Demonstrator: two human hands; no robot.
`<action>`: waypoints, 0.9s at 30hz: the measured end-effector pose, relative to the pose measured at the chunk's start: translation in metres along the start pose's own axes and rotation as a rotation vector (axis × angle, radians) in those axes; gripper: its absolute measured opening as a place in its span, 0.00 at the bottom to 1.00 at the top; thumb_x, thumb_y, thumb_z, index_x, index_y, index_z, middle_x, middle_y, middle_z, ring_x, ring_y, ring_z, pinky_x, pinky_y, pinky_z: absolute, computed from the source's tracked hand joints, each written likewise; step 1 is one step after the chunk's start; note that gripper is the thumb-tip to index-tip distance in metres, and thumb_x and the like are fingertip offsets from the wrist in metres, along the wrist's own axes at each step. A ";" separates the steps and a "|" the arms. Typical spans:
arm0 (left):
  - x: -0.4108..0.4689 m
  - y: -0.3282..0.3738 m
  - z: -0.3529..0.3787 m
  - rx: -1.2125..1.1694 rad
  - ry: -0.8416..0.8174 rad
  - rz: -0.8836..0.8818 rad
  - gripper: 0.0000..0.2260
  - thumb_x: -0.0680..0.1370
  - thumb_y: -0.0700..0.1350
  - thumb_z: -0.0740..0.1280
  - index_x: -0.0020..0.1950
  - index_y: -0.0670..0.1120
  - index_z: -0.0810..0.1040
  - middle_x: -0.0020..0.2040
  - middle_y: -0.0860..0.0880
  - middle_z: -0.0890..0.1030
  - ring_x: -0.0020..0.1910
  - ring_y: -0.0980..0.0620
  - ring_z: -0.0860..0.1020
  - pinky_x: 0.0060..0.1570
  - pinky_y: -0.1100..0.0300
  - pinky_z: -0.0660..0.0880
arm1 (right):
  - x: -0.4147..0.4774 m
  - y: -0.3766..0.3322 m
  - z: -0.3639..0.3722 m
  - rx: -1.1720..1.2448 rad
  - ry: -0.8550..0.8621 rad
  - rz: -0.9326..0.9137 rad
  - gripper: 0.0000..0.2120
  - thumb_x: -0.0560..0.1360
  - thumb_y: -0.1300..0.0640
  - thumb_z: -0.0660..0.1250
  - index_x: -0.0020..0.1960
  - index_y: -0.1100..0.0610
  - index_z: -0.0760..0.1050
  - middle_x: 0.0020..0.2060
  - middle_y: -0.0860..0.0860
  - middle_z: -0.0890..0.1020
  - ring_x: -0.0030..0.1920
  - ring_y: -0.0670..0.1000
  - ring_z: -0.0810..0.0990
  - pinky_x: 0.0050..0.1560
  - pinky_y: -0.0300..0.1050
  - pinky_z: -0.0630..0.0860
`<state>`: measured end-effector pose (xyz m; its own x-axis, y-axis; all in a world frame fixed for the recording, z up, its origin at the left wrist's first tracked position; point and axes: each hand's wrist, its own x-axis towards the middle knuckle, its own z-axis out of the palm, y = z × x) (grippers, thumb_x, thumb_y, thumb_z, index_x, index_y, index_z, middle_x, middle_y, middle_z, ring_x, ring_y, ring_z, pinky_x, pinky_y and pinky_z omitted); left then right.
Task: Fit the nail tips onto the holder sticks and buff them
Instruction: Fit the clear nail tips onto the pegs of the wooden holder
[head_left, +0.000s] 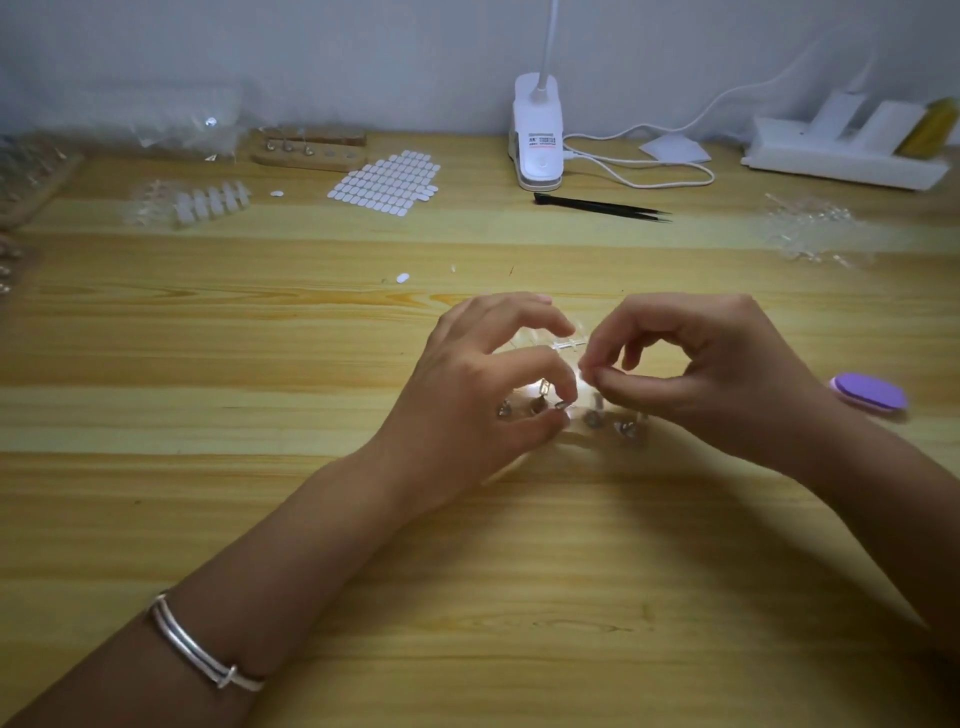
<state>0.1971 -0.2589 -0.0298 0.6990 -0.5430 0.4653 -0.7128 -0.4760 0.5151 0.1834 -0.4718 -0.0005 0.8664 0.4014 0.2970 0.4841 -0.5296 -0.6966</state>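
Head view: both hands are over the middle of the wooden tabletop (311, 519). Left hand (483, 400): thumb and index fingers (540, 364) curled together, pinching the top of a holder stick (562, 406) that stands on the tabletop. Right hand (706, 369) is just beside it, thumb and index closed on a small clear nail tip (584, 371); it is blurred, shape hard to tell. A clear strip of nail tips (569, 344) sits between the two hands, behind the pinch; can't tell which hand carries it. Other holder sticks (623, 428) with metal bases stand in a row under the hands, partly hidden. The purple buffer (870, 393) lies on the tabletop right of the right hand, apart from it.

Far side:
- black tweezers (602, 208)
- sheet of white oval tabs (387, 179)
- white clip lamp (537, 135) with cable (649, 179)
- wooden block (309, 148) holding a few sticks
- second tip strip (208, 202) at far left
- pile of clear tips (810, 234) at far right

Silver bangle (202, 649) on the left wrist.
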 end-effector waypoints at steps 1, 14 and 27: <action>0.000 0.000 0.000 -0.045 -0.012 -0.024 0.06 0.69 0.42 0.78 0.43 0.46 0.84 0.60 0.48 0.79 0.68 0.46 0.72 0.65 0.40 0.65 | -0.003 0.000 0.001 0.005 0.007 -0.013 0.05 0.72 0.66 0.75 0.44 0.59 0.82 0.38 0.47 0.84 0.41 0.49 0.81 0.45 0.44 0.77; -0.002 0.010 -0.007 -0.383 0.048 -0.269 0.05 0.75 0.46 0.69 0.45 0.48 0.85 0.59 0.52 0.79 0.67 0.53 0.72 0.67 0.58 0.66 | -0.012 -0.011 0.027 -0.282 0.323 -0.255 0.02 0.75 0.66 0.71 0.45 0.66 0.81 0.41 0.54 0.84 0.43 0.53 0.81 0.48 0.45 0.76; -0.002 0.006 -0.013 -0.557 0.029 -0.344 0.04 0.75 0.46 0.72 0.47 0.47 0.85 0.62 0.51 0.79 0.71 0.58 0.68 0.71 0.57 0.63 | -0.015 -0.011 0.031 -0.178 0.356 -0.312 0.02 0.75 0.65 0.74 0.47 0.65 0.84 0.46 0.56 0.85 0.49 0.56 0.84 0.51 0.50 0.78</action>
<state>0.1921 -0.2520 -0.0180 0.8885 -0.4014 0.2222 -0.3164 -0.1854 0.9303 0.1612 -0.4488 -0.0182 0.6503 0.2975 0.6990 0.7128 -0.5571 -0.4261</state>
